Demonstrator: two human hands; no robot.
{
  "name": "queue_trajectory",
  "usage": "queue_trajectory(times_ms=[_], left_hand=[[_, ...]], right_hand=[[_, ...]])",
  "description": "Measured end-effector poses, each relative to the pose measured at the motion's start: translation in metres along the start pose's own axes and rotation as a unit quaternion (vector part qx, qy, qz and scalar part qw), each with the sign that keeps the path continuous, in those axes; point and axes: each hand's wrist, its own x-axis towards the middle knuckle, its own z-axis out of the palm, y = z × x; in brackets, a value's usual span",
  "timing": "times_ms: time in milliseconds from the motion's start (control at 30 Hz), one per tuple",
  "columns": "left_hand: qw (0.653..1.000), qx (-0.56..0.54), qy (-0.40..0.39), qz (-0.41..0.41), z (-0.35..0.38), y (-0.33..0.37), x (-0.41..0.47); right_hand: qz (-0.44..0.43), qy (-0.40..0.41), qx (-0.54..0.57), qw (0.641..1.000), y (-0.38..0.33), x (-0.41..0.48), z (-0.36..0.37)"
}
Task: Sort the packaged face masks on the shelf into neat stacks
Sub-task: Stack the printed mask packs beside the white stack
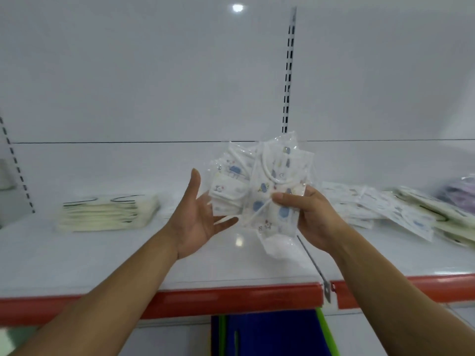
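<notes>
Several printed mask packs [267, 186] are fanned out in the air, bunched unevenly in clear wrappers, just below and in front of the foot of the slotted upright [289, 73] at the back of the shelf [128, 253]. The step in hand looks like squaring this bunch before it goes down as its own stack.

The right grip [311, 214] is clenched on the bunch's lower right corner, thumb [285, 197] across the front and the other fingers hidden behind. The left grip [198, 217] is released: palm turned toward the packs, fingers straight and spread, thumb pointing at the bunch's lower edge. Whether its fingers already touch the packs I cannot tell. Both forearms reach in over the shelf's red front edge.

Well left of the upright sits a tidy cream stack [108, 213]. Right of the upright lies a loose, slid-over pile [385, 211] of printed and cream packs, and farther right some purple packs [460, 194], blurred.

The next move probably calls for the left grip to close in on the free side, tap the edges flush, then set the bunch on bare shelf left of the upright. The slick wrappers could slip apart under a one-corner hold.
</notes>
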Motion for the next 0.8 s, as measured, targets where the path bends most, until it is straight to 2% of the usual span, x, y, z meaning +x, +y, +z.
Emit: queue_trajectory(times_ms=[133, 233, 333, 467, 600, 733, 800], left_hand=[[1.000, 0.001, -0.002, 0.024, -0.018, 0.015, -0.016], [0.999, -0.031, 0.018, 0.039, -0.029, 0.018, -0.022], [0.998, 0.005, 0.014, 0.061, -0.033, 0.023, -0.030], [0.990, 0.079, 0.044, 0.106, -0.047, 0.025, -0.032], [0.975, 0.158, 0.086, 0.132, -0.067, 0.022, -0.040], [0.964, 0.243, 0.046, 0.098, -0.088, 0.025, -0.053], [0.968, 0.241, 0.021, 0.069, -0.098, 0.027, -0.060]], right_hand=[[-0.004, 0.018, 0.023, 1.000, 0.010, 0.011, 0.025], [-0.007, 0.002, 0.050, 0.999, 0.011, 0.018, 0.041], [0.017, -0.004, -0.060, 0.998, 0.018, 0.024, 0.051], [0.066, 0.021, -0.230, 0.971, 0.028, 0.029, 0.055], [0.056, 0.014, -0.268, 0.962, 0.033, 0.027, 0.058], [0.039, 0.025, -0.292, 0.955, 0.039, 0.027, 0.070], [0.044, 0.022, -0.311, 0.949, 0.040, 0.030, 0.077]])
